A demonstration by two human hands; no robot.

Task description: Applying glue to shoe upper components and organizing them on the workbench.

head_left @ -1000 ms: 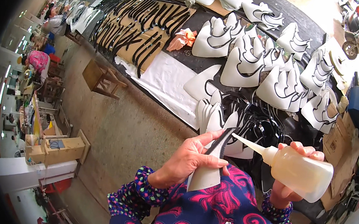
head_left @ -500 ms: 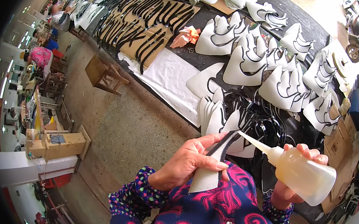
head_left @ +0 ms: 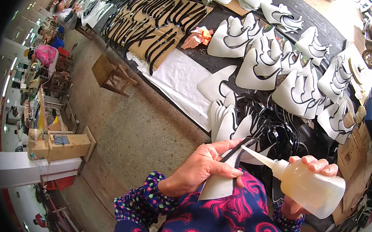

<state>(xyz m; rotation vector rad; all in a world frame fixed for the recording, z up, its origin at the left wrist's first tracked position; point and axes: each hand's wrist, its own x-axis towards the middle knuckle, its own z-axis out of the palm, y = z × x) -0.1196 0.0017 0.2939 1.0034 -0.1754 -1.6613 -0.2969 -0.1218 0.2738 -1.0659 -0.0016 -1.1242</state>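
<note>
Close in front of my body, my left hand pinches a white cut piece with a black edge, thumb on top and fingers beneath. My right hand wraps round a translucent squeeze bottle holding pale yellowish liquid. The bottle is tilted on its side, its long thin nozzle pointing left. The nozzle's tip is at the upper part of the piece, by the black edge; whether liquid is coming out is too small to tell. Just beyond my hands lie white pieces and a heap of glossy black strips.
Stacks of white curved pieces with black edging cover the dark table's right side. Farther left, black strips lie on a cardboard sheet, near a white cloth and crumpled orange material. A wooden stool stands on the floor.
The nozzle's tip has shifted slightly left and down along the piece's black edge, the bottle moving with it. Both hands keep their hold. The whole view has shifted a little.
</note>
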